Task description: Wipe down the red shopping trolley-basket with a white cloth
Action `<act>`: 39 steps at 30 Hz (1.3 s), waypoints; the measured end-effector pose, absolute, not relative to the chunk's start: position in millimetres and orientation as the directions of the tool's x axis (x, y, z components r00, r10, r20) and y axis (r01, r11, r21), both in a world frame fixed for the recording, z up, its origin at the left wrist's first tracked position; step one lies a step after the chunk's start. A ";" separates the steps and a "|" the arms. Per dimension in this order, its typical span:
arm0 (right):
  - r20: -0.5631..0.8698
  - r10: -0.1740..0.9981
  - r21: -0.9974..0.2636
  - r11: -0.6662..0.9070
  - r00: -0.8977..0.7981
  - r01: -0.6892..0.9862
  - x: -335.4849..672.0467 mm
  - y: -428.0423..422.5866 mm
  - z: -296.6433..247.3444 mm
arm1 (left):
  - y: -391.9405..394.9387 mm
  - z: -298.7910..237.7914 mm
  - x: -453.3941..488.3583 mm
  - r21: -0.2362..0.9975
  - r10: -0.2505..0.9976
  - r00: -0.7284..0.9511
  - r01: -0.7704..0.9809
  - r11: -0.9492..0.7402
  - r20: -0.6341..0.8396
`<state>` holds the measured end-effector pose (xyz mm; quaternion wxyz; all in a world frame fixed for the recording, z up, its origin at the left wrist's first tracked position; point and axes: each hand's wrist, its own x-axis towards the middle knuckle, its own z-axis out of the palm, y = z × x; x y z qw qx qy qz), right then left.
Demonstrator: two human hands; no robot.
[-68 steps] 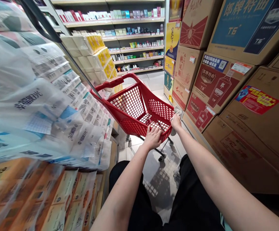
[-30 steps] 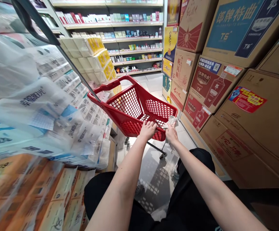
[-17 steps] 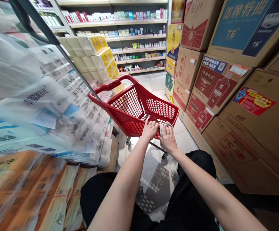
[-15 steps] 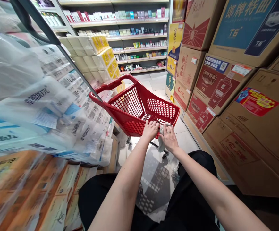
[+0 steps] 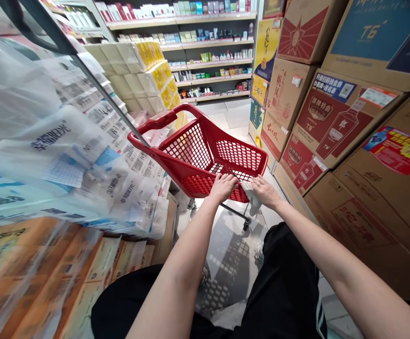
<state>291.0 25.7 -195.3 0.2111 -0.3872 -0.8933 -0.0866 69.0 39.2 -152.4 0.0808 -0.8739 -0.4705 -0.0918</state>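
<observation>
A red plastic shopping cart point(image 5: 205, 150) stands in the aisle in front of me, its mesh basket holding nothing that I can see. My left hand point(image 5: 222, 186) grips the near rim of the basket, fingers curled over the edge. Just to its right, my right hand point(image 5: 266, 190) presses a crumpled white cloth point(image 5: 251, 199) against the same rim, fingers closed on it. The cart's red handle point(image 5: 159, 121) points away from me at the far left side.
Packs of tissue and toilet paper point(image 5: 67, 155) are stacked close on the left, with orange boxes point(image 5: 49, 278) below. Brown liquor cartons point(image 5: 335, 122) form a wall on the right. Stocked shelves point(image 5: 205, 52) close the aisle's far end. Tiled floor point(image 5: 233, 263) lies under the cart.
My right hand with the cloth slid along the near rim, from the right corner toward the left hand, then slightly back right. The left hand kept its hold on the rim.
</observation>
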 end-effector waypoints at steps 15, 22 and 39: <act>0.524 0.779 -0.206 0.507 -0.344 0.837 239.8 36.1 -205.7 | 21.3 -154.9 47.0 -0.020 0.791 0.539 0.830 -0.558 0.289; 0.413 0.828 -0.295 0.516 -0.379 0.804 248.2 48.5 -195.4 | 33.2 -146.5 15.9 -0.029 0.789 0.528 0.836 -0.548 0.315; 0.336 0.941 -0.376 0.094 0.040 0.922 238.2 49.6 -181.9 | 26.4 -139.7 31.2 -0.118 0.850 0.471 0.882 -0.456 0.238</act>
